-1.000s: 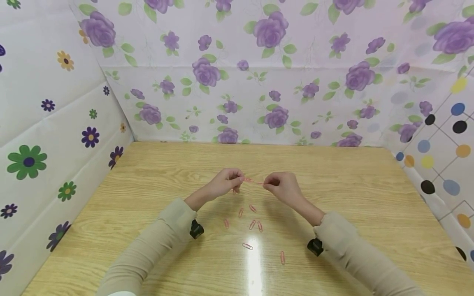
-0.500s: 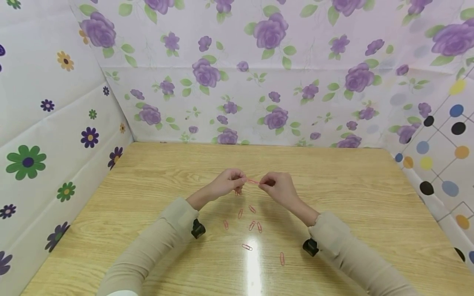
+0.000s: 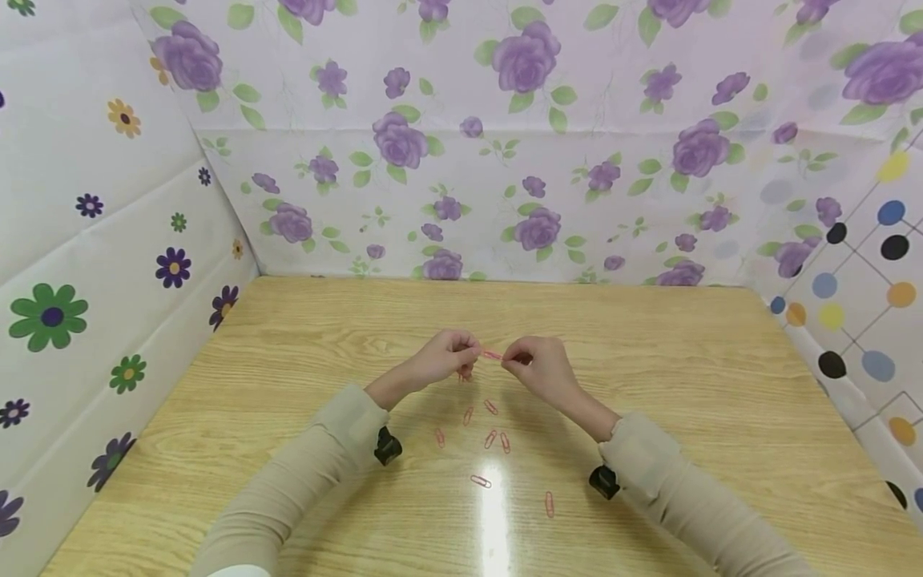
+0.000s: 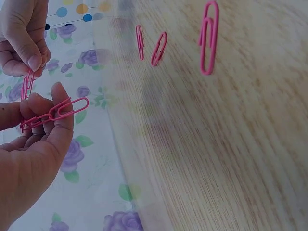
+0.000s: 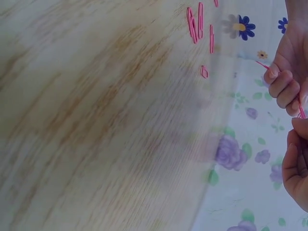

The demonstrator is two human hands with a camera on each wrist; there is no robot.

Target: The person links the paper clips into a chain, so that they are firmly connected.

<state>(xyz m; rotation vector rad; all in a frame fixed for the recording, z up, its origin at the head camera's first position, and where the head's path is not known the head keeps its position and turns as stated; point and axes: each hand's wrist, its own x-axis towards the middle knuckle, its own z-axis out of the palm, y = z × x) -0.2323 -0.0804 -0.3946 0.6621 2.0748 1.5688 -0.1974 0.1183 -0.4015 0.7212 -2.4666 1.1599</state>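
My left hand pinches a chain of linked pink paper clips; in the left wrist view part of the chain lies across its fingers, one clip sticking out past them. Opposite it, the thumb and index finger of my right hand pinch one end of a pink paper clip. That clip spans the small gap between both hands, above the table. Whether it is hooked into the chain cannot be told, as the left fingertips cover its other end. More clips dangle below my left hand.
Several loose pink paper clips lie on the wooden table nearer to me, among them a clip beside a bright reflection and another clip to the right. Flower-patterned cloth stands behind the table and at its sides.
My right hand has come left toward my left hand, so the gap between them has narrowed. My left hand has shifted very slightly right. The loose paper clips lie as before.
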